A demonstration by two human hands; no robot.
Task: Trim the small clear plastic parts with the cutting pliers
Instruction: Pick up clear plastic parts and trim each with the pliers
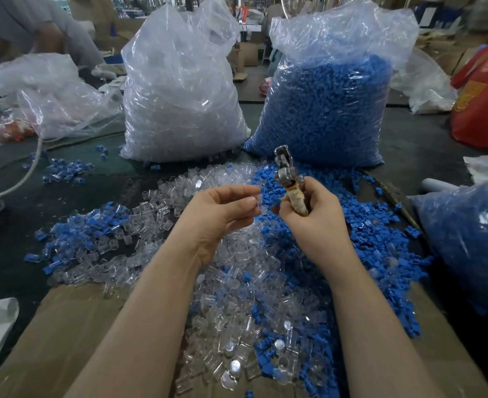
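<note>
Clear part (256, 203) (tiny, see-through) pinched in left hand (220, 214); right hand (313, 214) gripping upright cutting pliers (287, 179).

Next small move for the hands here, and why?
Probably bring the clear part pinched in the left hand up to the cutting pliers. The right hand holds them upright, head above and apart from the part.

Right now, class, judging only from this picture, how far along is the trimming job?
Done: cannot be told; trimmed and untrimmed pieces look alike in the loose pile of clear parts. In hand: the left hand pinches one clear part, while the right hand grips the cutting pliers upright beside it, not yet on it. Left: probably plenty, given that pile and the full bag of clear parts.
</note>
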